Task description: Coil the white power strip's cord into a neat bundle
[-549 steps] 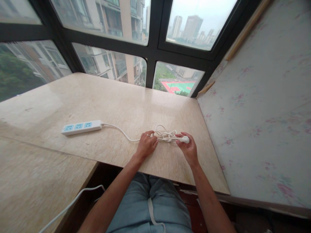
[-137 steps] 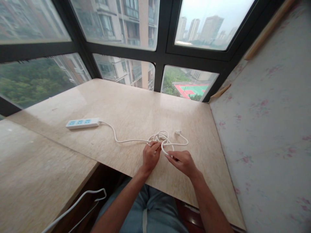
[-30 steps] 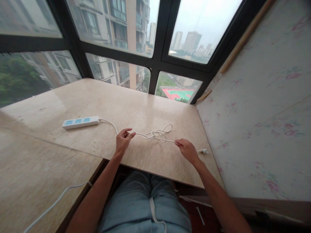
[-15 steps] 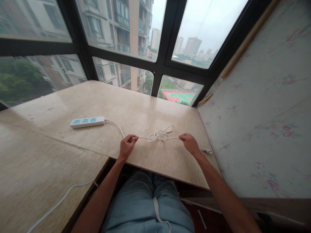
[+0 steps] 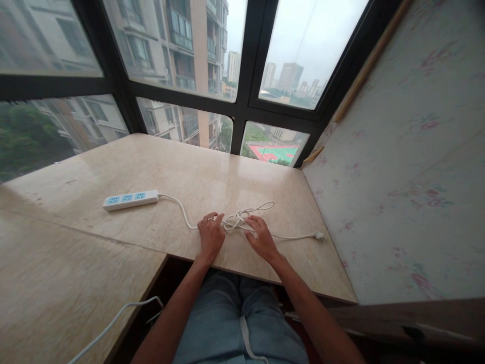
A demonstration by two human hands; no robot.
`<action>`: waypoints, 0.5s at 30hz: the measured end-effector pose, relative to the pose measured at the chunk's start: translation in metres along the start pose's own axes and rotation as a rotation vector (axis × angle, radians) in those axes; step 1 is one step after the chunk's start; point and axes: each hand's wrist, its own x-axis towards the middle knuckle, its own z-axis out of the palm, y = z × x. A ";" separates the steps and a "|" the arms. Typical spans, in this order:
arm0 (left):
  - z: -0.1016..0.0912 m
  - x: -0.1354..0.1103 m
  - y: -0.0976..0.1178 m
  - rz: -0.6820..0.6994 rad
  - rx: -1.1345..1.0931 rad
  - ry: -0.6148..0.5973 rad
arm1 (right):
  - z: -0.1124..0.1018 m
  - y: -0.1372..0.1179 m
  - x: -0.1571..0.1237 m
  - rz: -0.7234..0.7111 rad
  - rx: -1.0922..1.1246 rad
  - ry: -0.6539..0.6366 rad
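Your left hand (image 5: 211, 236) curled at the eight o'clock edge of the tangled cord (image 5: 235, 221), though whether it pinched the strand could not be told; your right hand (image 5: 261, 240), at four o'clock, held thumb and fingers parted beside the tangle; the cord lay on the ledge (image 5: 151, 167) at your twelve o'clock; the plug (image 5: 319, 236) sat at three o'clock near the wall (image 5: 397, 227); the power strip (image 5: 131, 201) rested toward nine.
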 end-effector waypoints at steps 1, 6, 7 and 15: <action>0.002 -0.001 0.007 0.010 0.024 -0.006 | 0.005 -0.005 -0.001 -0.009 0.026 0.011; 0.011 -0.006 0.028 0.054 0.063 -0.071 | 0.024 -0.009 -0.002 0.004 0.154 0.015; 0.012 -0.007 0.029 0.058 0.048 -0.083 | 0.027 -0.006 -0.002 0.016 0.173 0.018; 0.017 -0.007 0.028 0.068 -0.084 -0.098 | 0.036 0.009 -0.001 -0.015 0.237 -0.060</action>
